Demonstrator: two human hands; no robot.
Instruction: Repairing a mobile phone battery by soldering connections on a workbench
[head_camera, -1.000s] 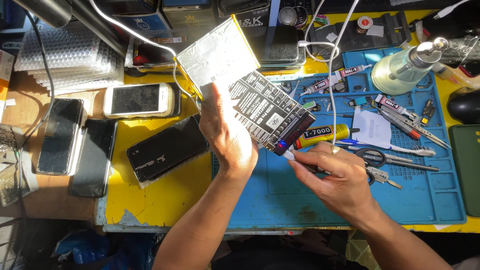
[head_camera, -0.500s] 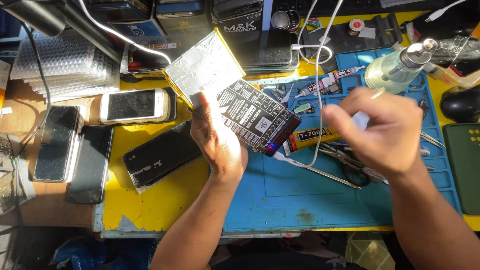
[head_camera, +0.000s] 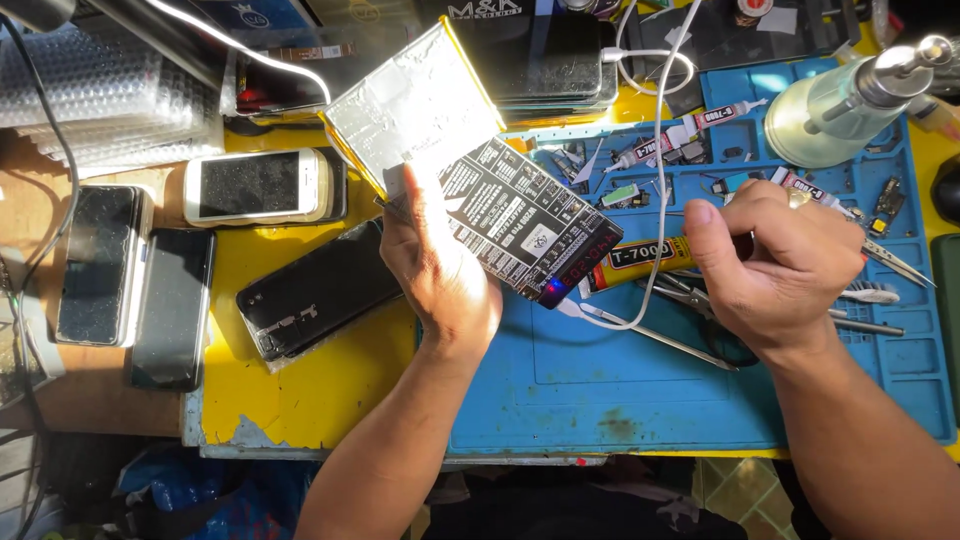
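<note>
Position of the right hand (head_camera: 775, 265) differs from half a second ago: it has dropped from above the glue tube (head_camera: 640, 262) to the tube's right end, fingers curled shut around something not identifiable. The left hand (head_camera: 440, 270) stays closed on one black tester board (head_camera: 520, 225) and one silver flat battery (head_camera: 415, 110), both held tilted above the seam between the yellow surface (head_camera: 300, 400) and the blue repair mat (head_camera: 620, 390). One white cable (head_camera: 655, 150) crosses the tube. Four phones lie left of the hands: one white (head_camera: 255, 187), three dark (head_camera: 315, 290). One glass dispenser bottle (head_camera: 830, 100) stands at upper right.
</note>
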